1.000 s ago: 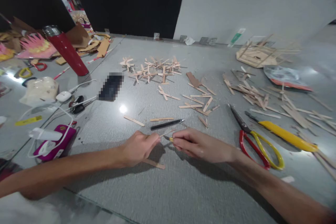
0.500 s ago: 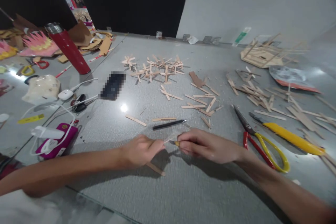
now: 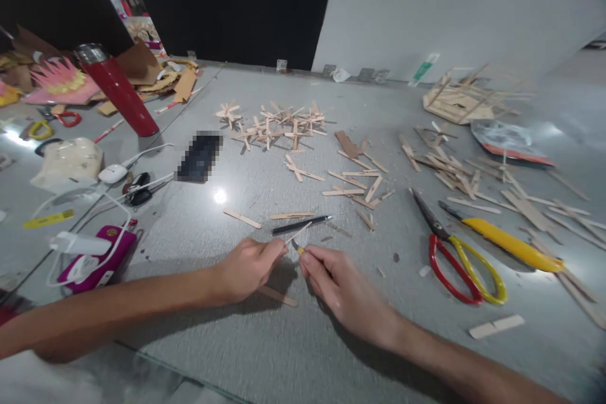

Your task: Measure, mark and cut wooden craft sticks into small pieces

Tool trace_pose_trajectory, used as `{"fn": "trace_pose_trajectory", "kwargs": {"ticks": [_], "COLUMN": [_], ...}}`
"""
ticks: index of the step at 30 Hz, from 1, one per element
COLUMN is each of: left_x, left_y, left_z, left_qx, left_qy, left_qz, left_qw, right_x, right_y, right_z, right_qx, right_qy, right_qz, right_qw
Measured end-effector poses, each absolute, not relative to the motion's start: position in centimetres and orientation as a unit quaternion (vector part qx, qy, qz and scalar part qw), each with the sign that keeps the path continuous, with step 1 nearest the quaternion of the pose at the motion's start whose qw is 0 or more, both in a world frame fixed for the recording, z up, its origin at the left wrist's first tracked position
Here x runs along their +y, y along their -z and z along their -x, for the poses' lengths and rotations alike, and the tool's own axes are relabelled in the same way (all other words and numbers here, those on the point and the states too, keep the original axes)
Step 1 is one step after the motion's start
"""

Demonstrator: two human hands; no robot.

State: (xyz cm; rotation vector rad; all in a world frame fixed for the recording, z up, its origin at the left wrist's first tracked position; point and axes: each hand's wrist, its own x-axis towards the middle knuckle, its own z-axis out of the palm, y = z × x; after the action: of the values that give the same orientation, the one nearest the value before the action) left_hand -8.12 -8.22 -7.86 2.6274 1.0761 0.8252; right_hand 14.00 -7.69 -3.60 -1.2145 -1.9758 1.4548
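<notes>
My left hand [image 3: 249, 265] rests on the grey table [image 3: 303, 341], its fingers pinched on a thin wooden stick [image 3: 297, 233] that points up and to the right. My right hand [image 3: 338, 287] is closed round a small cutter with a yellow tip [image 3: 300, 250], whose blade touches the stick close to my left fingers. Just beyond both hands lies a black pen [image 3: 302, 224]. Under my left hand lies a flat wooden stick [image 3: 278, 295].
Loose wooden sticks [image 3: 353, 183] and glued stick crosses [image 3: 274, 123] lie scattered ahead. Red-and-yellow scissors [image 3: 457, 255] and a yellow-handled knife [image 3: 506, 243] lie at right. A phone [image 3: 199, 156], red flask [image 3: 118, 89], magenta device with cables [image 3: 95, 255] sit at left.
My right hand has pulled back toward me and turned, bringing the cutter tip closer to my left fingers. The stick now points more upward. My left hand has hardly moved.
</notes>
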Motion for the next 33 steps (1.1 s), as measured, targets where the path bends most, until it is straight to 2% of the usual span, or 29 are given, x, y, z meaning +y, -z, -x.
{"fn": "trace_pose_trajectory", "kwargs": {"ticks": [4,8,11,14,19,22,26,29,31,33], "left_x": [-8.2,-8.2,-8.2,-8.3,-8.3,-8.2,-8.0,-7.9,-7.9,-8.0], "left_y": [7.6,7.7,8.0,8.2,8.0,7.8,7.4,7.2,7.4,7.7], "left_z": [8.1,8.2,8.2,8.1,8.1,8.0,7.9,7.9,7.9,7.9], "left_qx": [0.324,0.296,0.342,0.386,0.393,0.393,0.341,0.308,0.305,0.337], "left_qy": [-0.265,-0.250,-0.243,-0.235,-0.232,-0.232,-0.245,-0.265,-0.263,-0.256], "left_qz": [-0.900,-0.911,-0.895,-0.878,-0.876,-0.877,-0.893,-0.897,-0.897,-0.888], "left_qw": [0.122,0.143,0.153,0.156,0.159,0.153,0.162,0.174,0.183,0.181], "right_x": [-3.4,-1.5,-3.0,-6.0,-8.9,-7.5,-3.4,-1.0,-0.7,-1.7], "right_y": [2.1,2.3,3.1,3.7,3.9,3.3,2.1,1.9,2.1,2.5], "right_z": [-16.7,-17.9,-17.0,-15.2,-13.5,-14.5,-16.9,-18.0,-18.0,-17.2], "right_qx": [-0.750,-0.718,-0.652,-0.584,-0.704,-0.744,-0.731,-0.706,-0.690,-0.681], "right_qy": [-0.583,-0.651,-0.694,-0.685,-0.468,-0.453,-0.601,-0.659,-0.680,-0.676], "right_qz": [0.306,0.244,0.303,0.414,0.491,0.458,0.318,0.262,0.248,0.280], "right_qw": [0.069,0.012,0.041,0.132,0.209,0.176,0.052,0.007,-0.009,0.017]}}
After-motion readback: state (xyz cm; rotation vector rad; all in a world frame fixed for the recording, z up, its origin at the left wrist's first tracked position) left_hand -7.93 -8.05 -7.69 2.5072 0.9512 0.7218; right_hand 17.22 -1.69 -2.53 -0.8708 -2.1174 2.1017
